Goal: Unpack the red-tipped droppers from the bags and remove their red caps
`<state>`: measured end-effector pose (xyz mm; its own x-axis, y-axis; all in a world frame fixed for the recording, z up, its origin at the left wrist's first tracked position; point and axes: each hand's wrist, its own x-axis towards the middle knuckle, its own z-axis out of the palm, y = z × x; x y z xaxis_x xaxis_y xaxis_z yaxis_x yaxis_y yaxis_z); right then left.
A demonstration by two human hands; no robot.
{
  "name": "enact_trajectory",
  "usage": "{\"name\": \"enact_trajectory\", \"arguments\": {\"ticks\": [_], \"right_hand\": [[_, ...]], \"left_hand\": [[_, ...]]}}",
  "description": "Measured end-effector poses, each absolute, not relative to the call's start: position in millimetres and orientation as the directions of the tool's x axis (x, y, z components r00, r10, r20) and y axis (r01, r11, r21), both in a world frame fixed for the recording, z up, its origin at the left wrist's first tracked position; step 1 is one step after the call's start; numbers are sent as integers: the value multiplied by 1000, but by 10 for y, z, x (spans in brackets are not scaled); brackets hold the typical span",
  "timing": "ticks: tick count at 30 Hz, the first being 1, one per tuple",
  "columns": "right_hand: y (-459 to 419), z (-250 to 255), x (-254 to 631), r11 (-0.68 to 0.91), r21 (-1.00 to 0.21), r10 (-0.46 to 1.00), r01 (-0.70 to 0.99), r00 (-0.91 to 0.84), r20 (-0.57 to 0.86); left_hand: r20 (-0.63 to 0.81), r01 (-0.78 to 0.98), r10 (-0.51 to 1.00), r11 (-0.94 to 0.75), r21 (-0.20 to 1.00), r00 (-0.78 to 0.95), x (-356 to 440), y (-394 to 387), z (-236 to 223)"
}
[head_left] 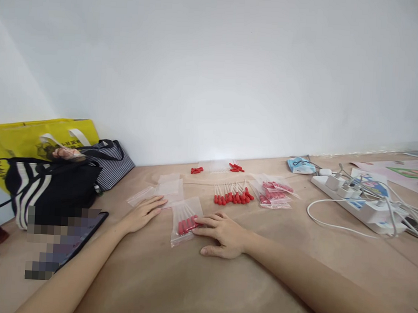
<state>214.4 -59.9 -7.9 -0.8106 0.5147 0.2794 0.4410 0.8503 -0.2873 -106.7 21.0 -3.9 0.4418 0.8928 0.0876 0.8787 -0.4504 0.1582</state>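
A clear zip bag [188, 206] lies flat in front of me, with several red-bulbed droppers [186, 225] side by side inside. My right hand [222, 234] rests on the bag's right side, fingers spread and touching the bulbs through the plastic. To the left, my left hand [143, 214] lies flat with fingers stretched out, its tips at the edge of the flat zip bags [172, 188]. Just beyond the right hand is a row of loose droppers [229, 198], bulbs toward me. Filled bags of droppers [274, 196] are stacked to its right.
Two small piles of red bulbs [196, 170] flank thin clear tubes [219, 166] near the wall. A power strip [354, 201] with white cables and a blue mask package [301, 165] are at right. A phone [74, 243], black bag [63, 191] and yellow bag [28, 133] stand left.
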Motion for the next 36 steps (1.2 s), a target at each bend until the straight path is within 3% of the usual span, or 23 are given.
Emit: {"name": "enact_trajectory", "arguments": {"ticks": [6,11,16,21,31,36], "right_hand": [[-574,-83,2167,837,-336,528,433,-801,284],[-560,-116,2217,817,-387,555,428,-768,321],[-532,-163,2312,807,-411,573,423,-728,376],[-504,-201,2442,782,-412,619,468,-662,422],[-459,-288,2427,681,-371,720,631,-488,494],[-424,-299,2418,653,-364,740,664,-456,495]], "left_hand": [[222,912,905,-393,115,362,-1501,305,-30],[495,935,828,-345,83,262,-1197,105,35],[295,666,689,-722,189,662,-532,-249,34],[140,546,604,-780,305,785,-123,-379,11],[369,650,691,-718,248,622,236,-476,-30],[488,538,567,-815,215,664,357,-525,-89]]}}
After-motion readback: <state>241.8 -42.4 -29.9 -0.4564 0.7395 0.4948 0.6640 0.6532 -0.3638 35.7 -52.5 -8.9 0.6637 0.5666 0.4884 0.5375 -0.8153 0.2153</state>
